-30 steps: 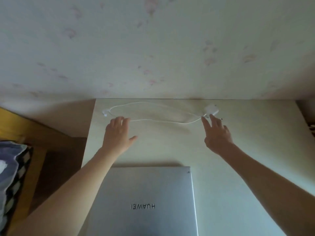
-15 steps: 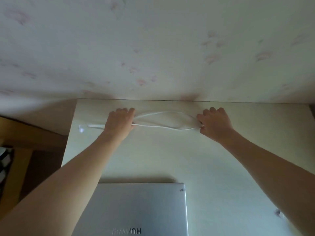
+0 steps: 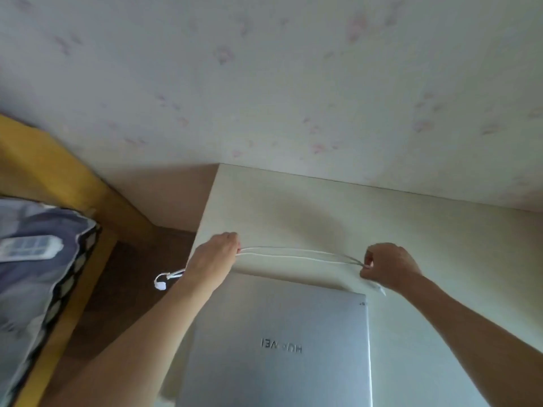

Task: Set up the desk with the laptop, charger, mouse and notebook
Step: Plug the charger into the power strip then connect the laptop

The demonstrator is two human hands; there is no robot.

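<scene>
Laptop point(image 3: 279, 342): silver, lid shut, lying flat on the pale table point(image 3: 440, 245) at the near edge of the view, logo reading upside down.

Left hand point(image 3: 216, 261): hovering just beyond the laptop's far left corner, fingers closing together on the white charger cable point(image 3: 296, 254).

Right hand point(image 3: 389, 267): hovering just beyond the laptop's far right corner, fingers pinching together on the same cable's other end.

Charger cable: running in a doubled strand between the two hands, just past the laptop's far edge and slightly above the table. A short tail with a small white plug point(image 3: 160, 285) is hanging out of the left hand, left of the laptop and off the table's side. A white piece is showing under the right hand; what it is cannot be told.

Bed point(image 3: 44, 177): yellow frame with a patterned pillow point(image 3: 35, 259), lying well left of the laptop.

Wall point(image 3: 264, 83): pale, faintly pink-patterned, standing beyond the laptop at the table's far edge.
</scene>
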